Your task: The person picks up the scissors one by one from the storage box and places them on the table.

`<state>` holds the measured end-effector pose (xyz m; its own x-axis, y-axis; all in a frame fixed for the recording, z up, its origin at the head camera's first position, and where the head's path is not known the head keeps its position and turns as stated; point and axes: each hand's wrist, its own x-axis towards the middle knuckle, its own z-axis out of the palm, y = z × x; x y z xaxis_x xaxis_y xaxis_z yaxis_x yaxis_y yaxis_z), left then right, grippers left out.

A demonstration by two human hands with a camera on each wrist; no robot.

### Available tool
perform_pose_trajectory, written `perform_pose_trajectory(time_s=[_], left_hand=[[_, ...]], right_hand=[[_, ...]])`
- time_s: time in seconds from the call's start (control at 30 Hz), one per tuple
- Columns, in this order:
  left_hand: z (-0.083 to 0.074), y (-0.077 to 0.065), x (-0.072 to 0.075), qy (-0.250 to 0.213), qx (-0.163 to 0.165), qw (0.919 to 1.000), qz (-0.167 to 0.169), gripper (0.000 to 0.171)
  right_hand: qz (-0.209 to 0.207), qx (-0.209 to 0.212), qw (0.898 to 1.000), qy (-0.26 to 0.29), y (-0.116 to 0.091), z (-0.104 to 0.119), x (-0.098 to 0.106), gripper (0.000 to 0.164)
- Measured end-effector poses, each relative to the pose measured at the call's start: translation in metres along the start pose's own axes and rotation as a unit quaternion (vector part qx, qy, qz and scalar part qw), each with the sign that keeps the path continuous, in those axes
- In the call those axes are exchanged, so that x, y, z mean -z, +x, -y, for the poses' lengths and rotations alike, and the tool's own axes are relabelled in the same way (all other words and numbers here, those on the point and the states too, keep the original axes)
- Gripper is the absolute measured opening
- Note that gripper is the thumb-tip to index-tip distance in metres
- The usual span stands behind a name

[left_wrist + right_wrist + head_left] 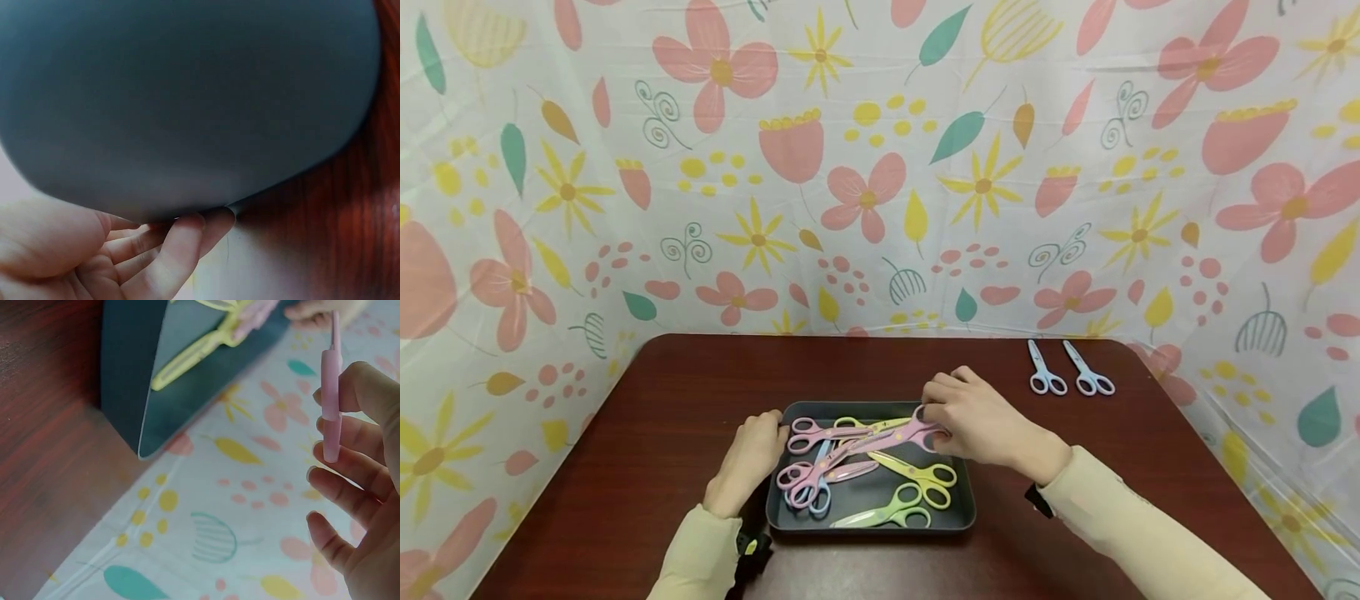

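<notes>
With the right hand (973,421), pinches pink scissors (887,439) over the tray (857,498). With the left hand (748,458), holds the tray's left edge, near other pink scissors (827,433) inside.

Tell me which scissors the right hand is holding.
The pink pair pinched at the handle end by the right hand; the other scissors lie in the tray or on the table.

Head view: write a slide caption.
Right hand holds pink scissors over a tray of colorful scissors, left hand at its rim.
</notes>
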<state>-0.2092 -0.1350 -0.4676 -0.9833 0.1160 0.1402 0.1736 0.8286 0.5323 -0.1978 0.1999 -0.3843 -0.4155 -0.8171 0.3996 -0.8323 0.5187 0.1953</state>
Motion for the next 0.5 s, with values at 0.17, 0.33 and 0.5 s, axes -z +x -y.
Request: perform_pose_trajectory(time_s=[0.17,0.33,0.5], left_hand=[[0.000,0.000,0.000,-0.001,0.004,1.0000,0.002,0.011],[0.000,0.000,0.001,0.000,0.005,1.0000,0.003,0.009],[0.000,-0.001,0.000,-0.005,0.006,0.9999,0.007,0.009]], right_hand=[[-0.030,-0.047,0.998,0.023,-0.011,-0.005,0.010,0.015],[-0.063,-0.080,0.994,0.029,-0.020,-0.010,0.018,0.012],[-0.118,-0.109,0.986,0.043,-0.028,-0.013,0.027,0.010]])
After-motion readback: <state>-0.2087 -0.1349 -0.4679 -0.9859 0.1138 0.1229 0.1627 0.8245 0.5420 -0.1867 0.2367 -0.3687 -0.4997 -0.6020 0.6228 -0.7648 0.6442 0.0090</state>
